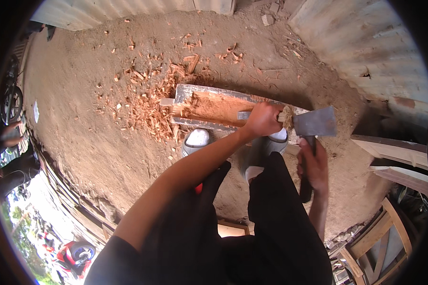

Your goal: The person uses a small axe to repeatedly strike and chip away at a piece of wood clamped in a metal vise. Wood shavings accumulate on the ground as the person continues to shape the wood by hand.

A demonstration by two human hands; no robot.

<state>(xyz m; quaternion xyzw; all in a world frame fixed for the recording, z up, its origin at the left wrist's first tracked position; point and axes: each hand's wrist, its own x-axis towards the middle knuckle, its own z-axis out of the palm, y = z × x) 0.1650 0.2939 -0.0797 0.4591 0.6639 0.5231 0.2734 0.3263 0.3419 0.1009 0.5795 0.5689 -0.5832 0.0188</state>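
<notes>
My left hand is closed around a chisel, whose flat metal blade points left into a hollowed wooden block. The frayed wooden butt of its handle sticks out on the right of my fist. My right hand grips the dark handle of a hatchet with a broad grey metal head. That head is close to the chisel's butt; whether they touch I cannot tell. The block has a worn dark rim and a reddish-brown hollow with loose chips in it. It lies across the ground just beyond my feet.
Wood shavings are scattered over the dirt floor around the block's left end. My shoes stand against its near side. Corrugated metal sheets stand at the far right. Wooden frames lean at the lower right. Another person's arm shows at the left edge.
</notes>
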